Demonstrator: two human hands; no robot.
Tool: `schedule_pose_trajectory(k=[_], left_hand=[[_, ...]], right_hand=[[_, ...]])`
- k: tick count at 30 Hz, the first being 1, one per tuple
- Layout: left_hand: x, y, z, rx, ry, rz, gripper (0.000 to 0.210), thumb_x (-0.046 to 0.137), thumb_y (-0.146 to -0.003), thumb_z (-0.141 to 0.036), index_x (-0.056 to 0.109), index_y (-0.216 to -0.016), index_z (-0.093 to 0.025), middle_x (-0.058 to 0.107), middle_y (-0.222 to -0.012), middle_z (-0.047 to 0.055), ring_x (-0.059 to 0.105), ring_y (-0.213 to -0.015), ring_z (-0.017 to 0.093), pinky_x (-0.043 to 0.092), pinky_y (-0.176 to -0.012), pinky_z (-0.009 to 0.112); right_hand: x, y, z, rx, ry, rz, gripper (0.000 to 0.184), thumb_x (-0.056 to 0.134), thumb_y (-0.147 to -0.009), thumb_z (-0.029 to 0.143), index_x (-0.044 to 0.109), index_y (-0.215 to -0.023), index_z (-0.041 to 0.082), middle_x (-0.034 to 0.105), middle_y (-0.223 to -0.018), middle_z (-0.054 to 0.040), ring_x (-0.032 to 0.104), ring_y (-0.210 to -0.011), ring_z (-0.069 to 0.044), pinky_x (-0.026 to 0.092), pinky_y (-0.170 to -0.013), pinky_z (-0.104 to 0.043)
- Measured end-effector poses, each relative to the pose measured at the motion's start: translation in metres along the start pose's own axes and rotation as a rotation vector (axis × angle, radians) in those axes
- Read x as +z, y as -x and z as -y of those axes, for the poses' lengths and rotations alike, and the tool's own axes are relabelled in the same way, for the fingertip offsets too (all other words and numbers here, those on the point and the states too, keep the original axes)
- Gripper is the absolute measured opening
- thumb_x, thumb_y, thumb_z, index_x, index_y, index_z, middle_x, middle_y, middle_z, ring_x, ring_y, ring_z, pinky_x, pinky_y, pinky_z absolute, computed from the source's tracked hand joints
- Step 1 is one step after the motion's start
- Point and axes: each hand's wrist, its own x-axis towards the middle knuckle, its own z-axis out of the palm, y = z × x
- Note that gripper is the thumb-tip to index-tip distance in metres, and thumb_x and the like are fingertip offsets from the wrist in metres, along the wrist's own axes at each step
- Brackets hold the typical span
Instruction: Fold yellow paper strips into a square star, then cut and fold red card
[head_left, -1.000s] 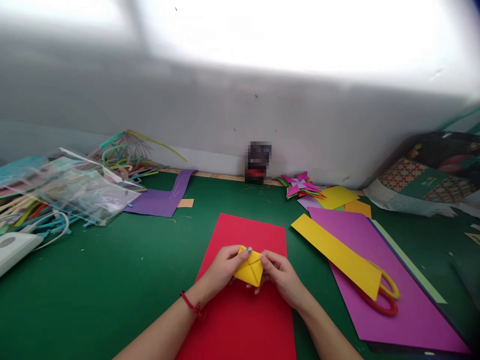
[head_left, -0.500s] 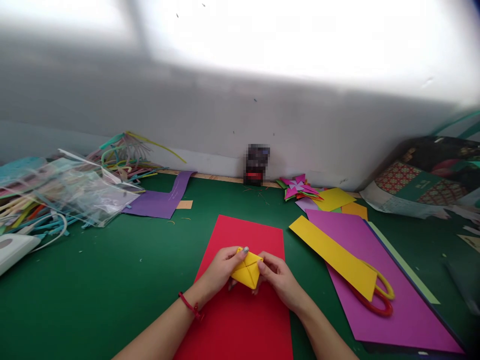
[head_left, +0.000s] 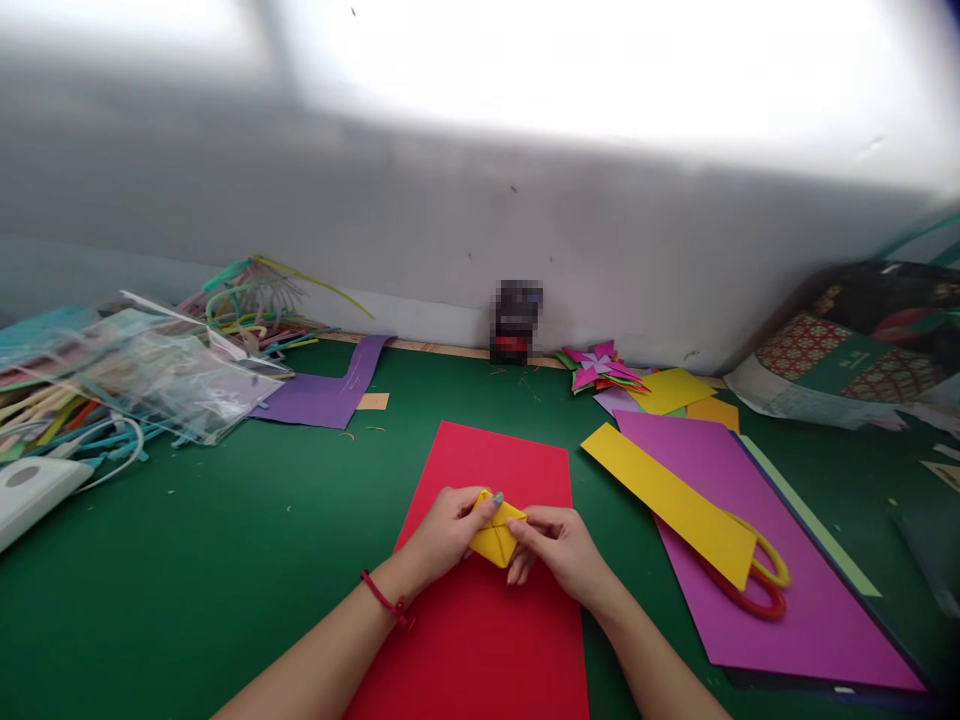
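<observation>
Between my two hands is a small square of folded yellow paper [head_left: 495,543], with crossing creases on its upper face. My left hand [head_left: 448,532] pinches its left side, thumb on top near the upper corner. My right hand [head_left: 562,550] grips the right corner, its thumb pressing on the upper face and the other fingers partly hidden beneath. Both hands are above a large red sheet of paper [head_left: 480,640] that lies on the green table [head_left: 225,560].
On the right, a yellow strip [head_left: 667,500] partly covers red-and-yellow-handled scissors [head_left: 776,570] on a purple sheet [head_left: 810,610]. Pink folded paper stars [head_left: 600,368] sit behind. Pipe cleaners [head_left: 255,300], a plastic bag [head_left: 202,390] and a white device [head_left: 37,490] occupy the left.
My right thumb has slid left and inward over the face of the folded yellow paper. The right fingers below have curled into clearer view. The camera view has shifted slightly.
</observation>
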Motion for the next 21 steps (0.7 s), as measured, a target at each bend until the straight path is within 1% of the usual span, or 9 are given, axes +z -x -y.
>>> schedule_pose_trajectory(k=[6, 11, 14, 16, 18, 19, 21], left_hand=[[0.000, 0.001, -0.002, 0.013, -0.050, -0.008, 0.037, 0.041, -0.084, -0.044, 0.048, -0.062, -0.015, 0.044, -0.053, -0.003, 0.036, -0.042, 0.007, 0.025, -0.040, 0.019], [0.000, -0.003, 0.000, -0.005, 0.027, -0.025, 0.036, 0.042, -0.083, -0.046, 0.048, -0.065, -0.015, 0.042, -0.054, -0.004, 0.037, -0.041, 0.007, 0.026, -0.036, 0.017], [0.000, -0.006, 0.000, 0.008, 0.102, -0.031, 0.035, 0.041, -0.083, -0.048, 0.049, -0.071, -0.016, 0.044, -0.057, -0.003, 0.039, -0.041, 0.007, 0.031, -0.036, 0.017], [0.000, -0.008, -0.001, 0.033, 0.120, -0.019, 0.030, 0.045, -0.081, -0.045, 0.050, -0.078, -0.016, 0.048, -0.062, -0.003, 0.044, -0.044, 0.008, 0.037, -0.042, 0.019], [-0.001, -0.007, -0.003, 0.051, 0.106, -0.023, 0.025, 0.052, -0.079, -0.040, 0.052, -0.083, -0.015, 0.052, -0.067, -0.001, 0.049, -0.052, 0.009, 0.041, -0.049, 0.020], [-0.001, -0.007, -0.003, 0.052, 0.094, -0.027, 0.023, 0.054, -0.078, -0.037, 0.053, -0.085, -0.015, 0.053, -0.070, -0.001, 0.050, -0.057, 0.010, 0.041, -0.052, 0.020], [-0.002, -0.006, -0.005, 0.046, 0.081, -0.013, 0.022, 0.056, -0.077, -0.035, 0.055, -0.084, -0.014, 0.054, -0.072, 0.000, 0.050, -0.063, 0.011, 0.040, -0.056, 0.020]], right_hand=[[0.003, 0.000, -0.004, -0.019, 0.034, -0.055, 0.029, 0.053, -0.079, 0.042, 0.055, -0.072, 0.014, 0.063, -0.051, -0.0011, 0.064, -0.046, -0.018, 0.051, -0.044, -0.027], [0.010, -0.002, -0.006, -0.070, 0.050, -0.139, 0.028, 0.052, -0.081, 0.041, 0.050, -0.068, 0.016, 0.060, -0.050, 0.0006, 0.063, -0.043, -0.018, 0.049, -0.041, -0.025], [0.012, -0.004, -0.005, -0.110, 0.007, -0.204, 0.027, 0.053, -0.081, 0.040, 0.050, -0.067, 0.017, 0.061, -0.053, -0.0002, 0.063, -0.044, -0.017, 0.050, -0.042, -0.026], [0.012, -0.006, -0.003, -0.147, -0.014, -0.264, 0.026, 0.053, -0.081, 0.039, 0.052, -0.069, 0.017, 0.061, -0.057, -0.0005, 0.062, -0.045, -0.016, 0.050, -0.046, -0.027], [0.011, -0.006, 0.000, -0.169, -0.005, -0.282, 0.024, 0.053, -0.081, 0.038, 0.055, -0.072, 0.016, 0.059, -0.058, 0.0001, 0.058, -0.044, -0.013, 0.049, -0.047, -0.026], [0.010, -0.005, 0.001, -0.173, 0.016, -0.275, 0.023, 0.053, -0.082, 0.037, 0.056, -0.072, 0.016, 0.057, -0.054, 0.0012, 0.055, -0.041, -0.011, 0.046, -0.045, -0.024], [0.008, -0.004, 0.002, -0.179, 0.050, -0.255, 0.027, 0.051, -0.083, 0.037, 0.054, -0.066, 0.017, 0.048, -0.045, 0.0045, 0.044, -0.036, -0.008, 0.037, -0.039, -0.020]])
